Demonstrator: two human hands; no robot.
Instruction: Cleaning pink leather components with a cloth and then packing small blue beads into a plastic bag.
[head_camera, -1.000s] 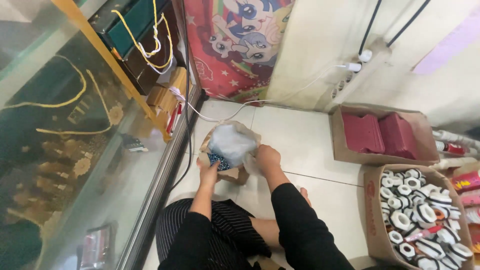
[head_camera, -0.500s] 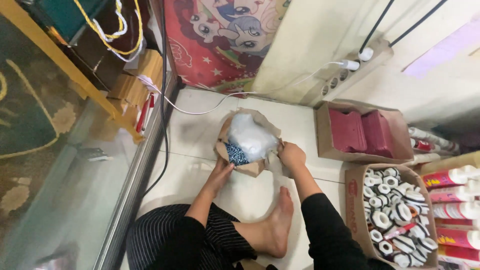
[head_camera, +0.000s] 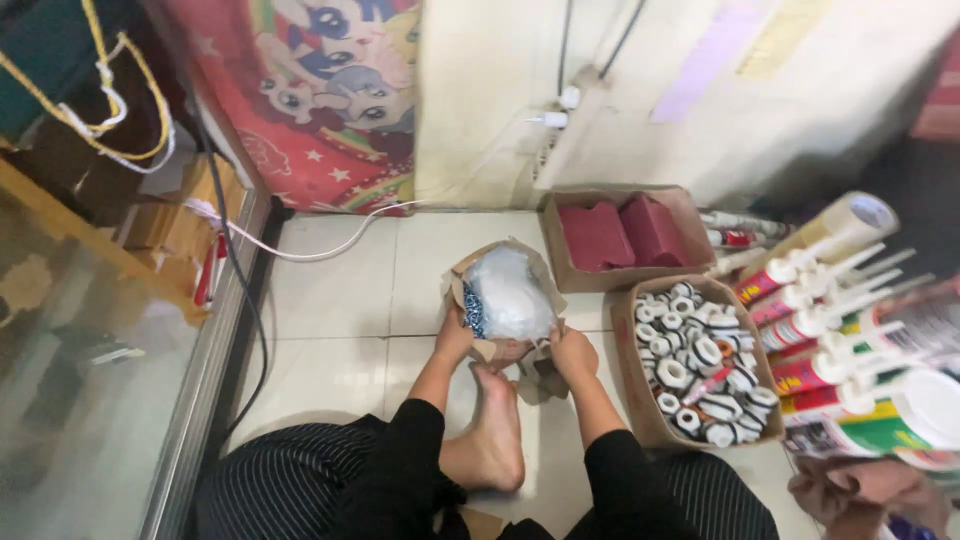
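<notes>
Seated on the tiled floor (head_camera: 340, 310), a person's left hand (head_camera: 455, 340) and right hand (head_camera: 572, 352) close their fingers on a small carton (head_camera: 500, 300), steadying its plastic bag (head_camera: 512, 292) between them.

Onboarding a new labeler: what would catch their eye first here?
Centre floor: both hands, left and right, grip a small brown cardboard box holding a clear plastic bag. To its right sits an open cardboard box of white ring fittings; a bright red cartoon-print cloth hangs behind.
</notes>
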